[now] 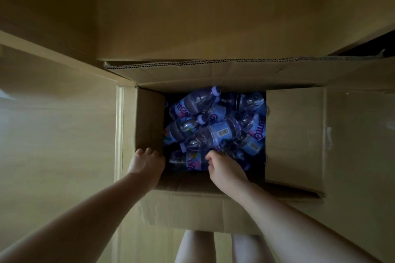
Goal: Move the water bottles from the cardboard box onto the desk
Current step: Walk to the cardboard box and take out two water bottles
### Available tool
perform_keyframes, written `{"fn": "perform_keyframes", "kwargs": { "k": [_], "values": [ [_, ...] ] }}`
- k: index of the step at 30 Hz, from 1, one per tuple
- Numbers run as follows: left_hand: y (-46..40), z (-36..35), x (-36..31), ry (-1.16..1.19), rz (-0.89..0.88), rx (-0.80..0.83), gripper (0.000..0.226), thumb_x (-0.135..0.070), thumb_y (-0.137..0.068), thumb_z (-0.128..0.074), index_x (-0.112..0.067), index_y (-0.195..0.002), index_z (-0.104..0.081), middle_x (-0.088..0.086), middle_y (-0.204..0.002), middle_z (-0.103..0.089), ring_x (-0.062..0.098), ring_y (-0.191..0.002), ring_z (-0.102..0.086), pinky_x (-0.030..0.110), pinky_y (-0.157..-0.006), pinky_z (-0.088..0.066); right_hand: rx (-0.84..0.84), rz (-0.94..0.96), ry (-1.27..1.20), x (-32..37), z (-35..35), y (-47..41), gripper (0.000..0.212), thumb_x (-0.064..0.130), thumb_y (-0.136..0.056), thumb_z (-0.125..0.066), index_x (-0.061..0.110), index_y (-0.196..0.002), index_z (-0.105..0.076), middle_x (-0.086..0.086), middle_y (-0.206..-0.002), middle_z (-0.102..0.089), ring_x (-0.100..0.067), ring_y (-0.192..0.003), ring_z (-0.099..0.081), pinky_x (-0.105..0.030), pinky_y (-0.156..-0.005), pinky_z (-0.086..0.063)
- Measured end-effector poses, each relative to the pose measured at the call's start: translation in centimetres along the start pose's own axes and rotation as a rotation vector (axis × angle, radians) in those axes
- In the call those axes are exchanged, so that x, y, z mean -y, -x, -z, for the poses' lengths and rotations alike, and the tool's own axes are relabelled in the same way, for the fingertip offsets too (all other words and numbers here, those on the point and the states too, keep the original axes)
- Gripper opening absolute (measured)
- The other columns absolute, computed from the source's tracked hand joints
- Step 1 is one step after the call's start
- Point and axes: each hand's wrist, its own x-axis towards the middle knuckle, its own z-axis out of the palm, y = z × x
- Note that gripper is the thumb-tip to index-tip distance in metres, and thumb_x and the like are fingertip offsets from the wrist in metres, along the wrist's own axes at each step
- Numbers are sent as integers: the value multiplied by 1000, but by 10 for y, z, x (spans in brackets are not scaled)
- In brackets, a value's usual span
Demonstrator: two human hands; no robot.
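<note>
Right hand (224, 168) deep in the cardboard box (147, 117), fingers (210, 157) curled down over the near end of the heap, tips lost among the plastic; cannot tell whether anything was actually gripped. Closest under those fingers: a bottle lying on its side (195, 161), label up, touching or very nearly touching the thumb. Just beyond the fingertips, a barcoded bottle (220, 132) slanted across the pile, propped on others. Further out, the rest of the water bottles (192, 104), jumbled at all angles, caps pointing every way, filling the bottom of the box. None out yet; the whole task still ahead, judging by the full heap. Left hand (147, 163) off to the side of the right one, fingers bent over the top edge of the left wall, apparently steadying the box rather than holding a bottle. Flaps folded outward all round, the far flap (213, 72) well beyond both hands. Bare legs (213, 250) below the box's near side. Desk not identifiable with certainty in the dim light; pale wood surfaces on both sides of the box. Likely risks: a smooth, round bottle slipping from a partial grasp taken blind in poor light; pulling one from low in the stack and letting the slanted bottles above roll and resettle, possibly pinching fingers; the box tipping toward the legs if leaned on.
</note>
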Motion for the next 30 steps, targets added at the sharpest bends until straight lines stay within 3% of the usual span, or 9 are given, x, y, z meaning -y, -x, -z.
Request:
{"fn": "perform_keyframes", "kwargs": {
  "k": [9,14,19,22,24,25,27,28,30],
  "values": [
    [-20,-3,16,124,7,-249,33,-19,-91,-41,-19,-118,-59,1,-119,-60,23,-117,-50,32,-98,-33,264,-251,-636,71,-57,-59,36,14,-102,-40,4,-135,-51,-16,-136,-53,-26,-120,-53,-37,-103,-43],
    [-20,-8,30,152,-88,-451,32,-14,-78,-44,-17,-94,-71,0,-93,-69,21,-95,-64,29,-85,-48,282,-311,-864,92,-73,-88,44,23,-103,-39,-2,-139,-44,-23,-144,-45,-17,-98,-58,-28,-79,-45],
    [-28,-16,24,167,-137,-511,30,-17,-74,-43,-17,-80,-73,0,-82,-71,20,-87,-68,29,-81,-52,-26,25,28,93,-92,-95,52,22,-107,-23,-3,-150,-7,-21,-157,-18,-28,-142,-25,-28,-113,-21],
    [-30,-20,23,172,-137,-534,30,-17,-75,-42,-17,-81,-71,1,-84,-70,22,-89,-67,30,-83,-51,8,-29,110,85,-111,-104,45,35,-107,-18,21,-148,-28,4,-154,-34,-11,-147,-10,-19,-115,-10],
    [-27,-18,25,198,-146,-560,34,-16,-74,-39,-15,-82,-71,2,-84,-70,22,-88,-67,30,-81,-52,-93,-178,306,81,-100,-103,37,74,-89,-13,62,-81,-47,55,-97,-44,29,-127,3,5,-100,5],
    [-25,-17,25,221,-150,-566,36,-16,-75,-36,-15,-84,-72,3,-86,-71,23,-88,-68,30,-81,-52,-75,-259,261,80,-101,-100,37,71,-90,-15,60,-78,-48,54,-91,-44,25,-127,-6,5,-100,2],
    [-19,-13,24,264,-142,-572,36,-16,-77,-38,-14,-89,-72,3,-91,-71,23,-89,-68,31,-79,-53,-78,-177,24,69,-112,-110,36,25,-107,-26,21,-139,-41,7,-143,-44,-12,-139,-30,-18,-113,-20],
    [-16,-10,24,290,-133,-581,31,-15,-78,-43,-13,-91,-71,3,-92,-70,24,-88,-68,32,-77,-53,-125,-127,-149,66,-113,-100,42,10,-106,-27,2,-146,-25,-11,-150,-34,-22,-138,-33,-25,-112,-27],
    [-10,-2,25,348,-120,-573,21,-14,-77,-58,-12,-93,-71,4,-92,-70,24,-85,-67,33,-73,-55,6,-422,-618,80,-92,-89,43,11,-105,-29,-3,-145,-27,-12,-140,-42,-12,-116,-50,-12,-93,-40]
  ]
}}
